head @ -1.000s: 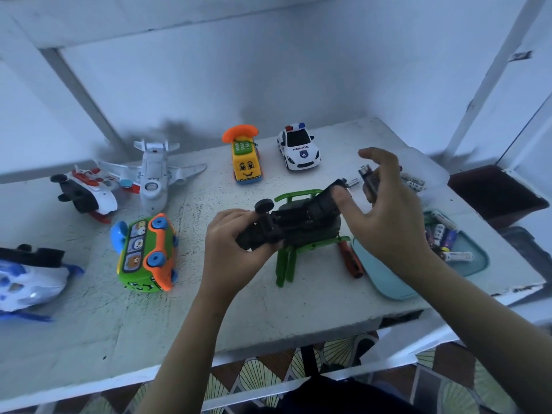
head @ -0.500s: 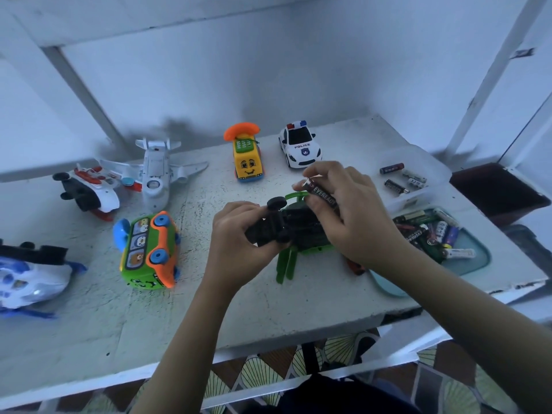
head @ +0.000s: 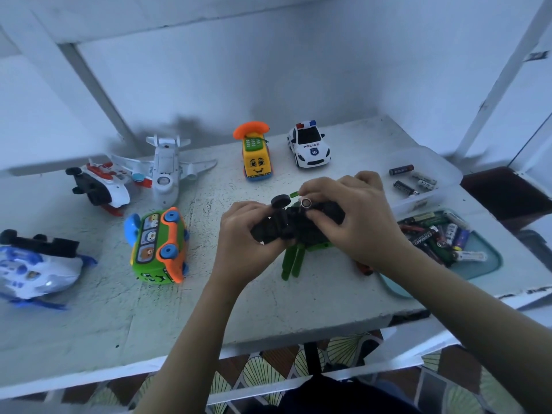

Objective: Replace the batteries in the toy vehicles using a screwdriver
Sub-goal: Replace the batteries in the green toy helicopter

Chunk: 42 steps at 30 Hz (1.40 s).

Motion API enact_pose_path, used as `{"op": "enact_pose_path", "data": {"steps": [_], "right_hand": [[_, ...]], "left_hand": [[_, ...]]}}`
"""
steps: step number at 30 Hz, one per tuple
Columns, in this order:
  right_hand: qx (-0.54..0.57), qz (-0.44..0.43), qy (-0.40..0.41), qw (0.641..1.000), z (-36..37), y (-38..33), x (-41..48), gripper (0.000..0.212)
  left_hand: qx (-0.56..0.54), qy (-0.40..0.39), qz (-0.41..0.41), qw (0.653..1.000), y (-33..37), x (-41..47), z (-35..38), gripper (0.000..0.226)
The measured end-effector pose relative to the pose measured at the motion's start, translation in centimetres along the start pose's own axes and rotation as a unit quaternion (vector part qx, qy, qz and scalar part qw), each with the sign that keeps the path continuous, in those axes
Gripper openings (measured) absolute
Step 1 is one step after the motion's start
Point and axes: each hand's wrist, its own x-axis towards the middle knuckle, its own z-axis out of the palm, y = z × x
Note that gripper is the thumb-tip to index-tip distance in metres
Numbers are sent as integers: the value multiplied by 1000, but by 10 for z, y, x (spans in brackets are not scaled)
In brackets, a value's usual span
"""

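Note:
A black toy vehicle (head: 280, 225) with green legs is held upside down just above the table, a wheel pointing up. My left hand (head: 242, 234) grips its left end. My right hand (head: 355, 222) reaches over its right half and pinches a battery (head: 306, 202) whose metal end shows above the underside. An orange-handled screwdriver (head: 365, 268) lies on the table, mostly hidden under my right wrist. Several batteries lie in a teal tray (head: 484, 270) at the right, and three more in a clear box (head: 430, 162) behind it.
Other toys stand on the white table (head: 209, 309): a green and orange bus (head: 159, 245), a white plane (head: 165, 168), a red and white helicopter (head: 98, 183), a blue and white toy (head: 33, 267) at far left, a yellow phone car (head: 255, 155), a police car (head: 309, 147).
My right hand brought a battery from near the clear box over to the black toy and lowered it onto the underside. The left hand kept its grip and tilted the toy slightly.

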Motion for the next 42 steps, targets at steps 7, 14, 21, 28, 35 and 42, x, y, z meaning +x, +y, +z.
{"op": "enact_pose_path", "data": {"steps": [7,14,21,28,35,42], "right_hand": [[-52,-56,-12,997,-1,6,3,12],[-92,-109,-33,989,2,11,0,13],[-105,-111,-39,987,-2,9,-11,22],[-116,-106,-64,986,-1,8,-20,28],[-136,-28,-97,986,1,-2,-24,37],[-165,-16,-100,981,2,-7,-20,36]], "left_hand": [[-2,-3,0,1000,-1,-1,0,38],[1,-3,5,1000,-3,-2,3,40],[3,6,15,1000,-5,-2,7,40],[-3,15,18,1000,-5,-3,7,41],[-17,29,7,999,-4,-7,6,40],[-21,31,-2,999,-2,-9,8,40]]}}
